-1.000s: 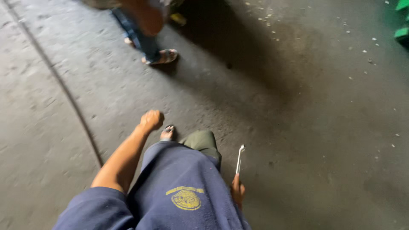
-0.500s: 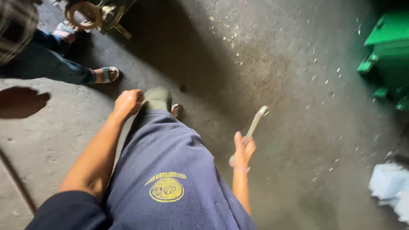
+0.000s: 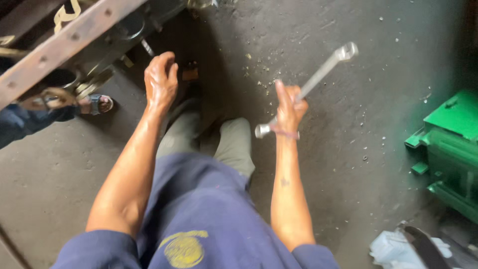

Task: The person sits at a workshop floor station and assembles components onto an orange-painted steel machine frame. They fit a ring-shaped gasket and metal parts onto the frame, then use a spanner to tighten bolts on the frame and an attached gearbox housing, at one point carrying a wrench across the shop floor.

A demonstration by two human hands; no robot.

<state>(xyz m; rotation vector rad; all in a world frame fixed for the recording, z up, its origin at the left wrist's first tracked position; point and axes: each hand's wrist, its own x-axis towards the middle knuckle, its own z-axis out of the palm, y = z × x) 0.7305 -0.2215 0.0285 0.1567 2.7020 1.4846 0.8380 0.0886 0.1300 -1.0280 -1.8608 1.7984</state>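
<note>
From the head camera, the right hand (image 3: 289,110) was closed around a long double-ended ring spanner (image 3: 311,84), gripping it low on the shank, near the end at seven o'clock. The other ring pointed up toward one o'clock, well clear of the floor. The left hand (image 3: 160,79) was raised at about eleven o'clock, fingers loosely curled and holding nothing, near the dark machinery (image 3: 124,35) beneath a rusty steel beam (image 3: 64,42) studded with rivets or bolts.

The spanner looked like plated steel: bright, smooth, stiff and fairly heavy for its slim shape. Held so far down the shank, most of its weight hung beyond the fist, so it would likely swing and pull on the wrist. The polished surface could slip in an oily palm; a firmer hold probably lies nearer the middle of the shank, where the flat sides give purchase. It should not be fragile.

The concrete floor (image 3: 348,149) was grey, rough and scattered with small pale chips and grit. At three o'clock stood a green painted metal casting (image 3: 448,134) with squared edges. At five o'clock lay a crumpled pale cloth (image 3: 393,246). At nine o'clock another person's sandalled foot (image 3: 97,104) rested on the floor. The wearer's dark blue garment (image 3: 199,214) filled the bottom of the view.
</note>
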